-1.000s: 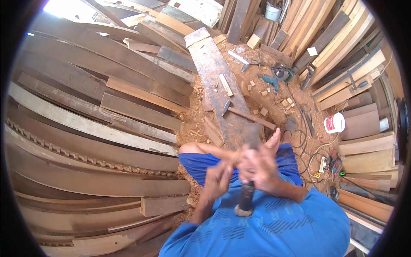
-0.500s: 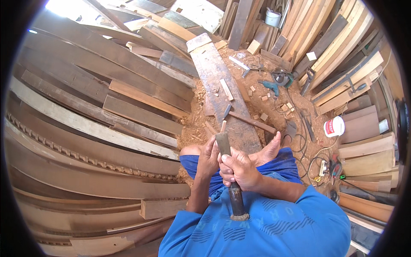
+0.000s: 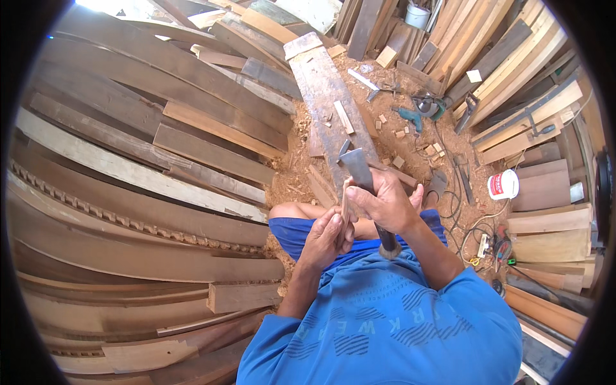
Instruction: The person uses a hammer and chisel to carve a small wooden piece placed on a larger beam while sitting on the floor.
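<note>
While pinching a slim wooden strip (image 3: 345, 200) upright in the left hand (image 3: 329, 235), with thumb and fingers closed about its lower part, grips a chisel (image 3: 358, 169) in the right hand (image 3: 390, 202). Holds the chisel aslant, with fingers wrapped about its middle, blade up and away from the body, dark handle down above the lap, and strip just beside the blade. Cannot tell of any contact between right thumb and strip. Sits with legs folded, in blue shorts (image 3: 289, 242) and a blue shirt (image 3: 385, 346) printed across the chest with pale lettering and dark striped blocks. Faces a worn plank (image 3: 314, 70) bearing a small stick (image 3: 343, 117) and, partly hidden behind chisel and right hand, a hammer (image 3: 403, 176). Shows, right of the plank, a drill (image 3: 407, 119), a power tool (image 3: 437, 109) and a handsaw (image 3: 466, 112) near scattered wood offcuts (image 3: 434, 149) and sawdust (image 3: 289, 199). Includes, farther right, a white bucket (image 3: 511, 184) with white lettering on a red label (image 3: 495, 187), near a power strip (image 3: 484, 246). Shows long boards (image 3: 147, 247) stacked along the left.
</note>
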Motion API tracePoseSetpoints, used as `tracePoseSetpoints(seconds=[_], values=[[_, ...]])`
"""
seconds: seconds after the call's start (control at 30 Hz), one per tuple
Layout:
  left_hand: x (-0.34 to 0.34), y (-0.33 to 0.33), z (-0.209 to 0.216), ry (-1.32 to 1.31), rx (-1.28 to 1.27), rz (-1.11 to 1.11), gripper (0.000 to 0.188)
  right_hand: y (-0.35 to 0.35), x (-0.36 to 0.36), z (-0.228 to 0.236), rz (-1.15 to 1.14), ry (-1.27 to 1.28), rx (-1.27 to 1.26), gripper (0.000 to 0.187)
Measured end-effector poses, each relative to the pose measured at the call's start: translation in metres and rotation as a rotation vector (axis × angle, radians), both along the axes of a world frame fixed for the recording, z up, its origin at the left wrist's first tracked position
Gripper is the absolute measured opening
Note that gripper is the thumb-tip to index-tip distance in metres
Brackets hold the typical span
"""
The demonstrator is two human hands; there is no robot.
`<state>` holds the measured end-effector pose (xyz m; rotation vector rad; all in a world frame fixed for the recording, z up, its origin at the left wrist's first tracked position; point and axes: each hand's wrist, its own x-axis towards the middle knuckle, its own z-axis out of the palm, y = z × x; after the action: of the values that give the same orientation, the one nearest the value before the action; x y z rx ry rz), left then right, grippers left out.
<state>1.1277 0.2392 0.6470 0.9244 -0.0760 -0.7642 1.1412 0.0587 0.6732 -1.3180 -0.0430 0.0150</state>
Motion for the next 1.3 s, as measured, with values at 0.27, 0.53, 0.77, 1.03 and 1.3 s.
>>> tracePoseSetpoints(seconds=[0.27, 0.53, 0.77, 1.03, 1.3], values=[[-0.007, -0.003, -0.015, 0.069, 0.031, 0.016, 0.031, -0.017, 0.006, -0.01, 0.003, 0.014, -0.158, 0.013], [0.022, -0.012, -0.034, -0.106, 0.108, 0.24, 0.023, 0.019, -0.012, -0.02, -0.129, 0.22, 0.551, 0.022], [0.04, -0.005, -0.001, -0.198, 0.292, 0.299, 0.025, 0.052, -0.038, 0.014, 0.191, 0.527, 0.663, 0.017], [0.017, -0.005, 0.019, -0.429, 0.621, 0.218, 0.029, 0.041, -0.053, 0.027, 0.171, 0.448, 0.551, 0.018], [-0.019, 0.011, -0.028, -0.087, 0.198, 0.279, 0.034, 0.006, -0.046, 0.037, -0.042, 0.319, 0.479, 0.017]])
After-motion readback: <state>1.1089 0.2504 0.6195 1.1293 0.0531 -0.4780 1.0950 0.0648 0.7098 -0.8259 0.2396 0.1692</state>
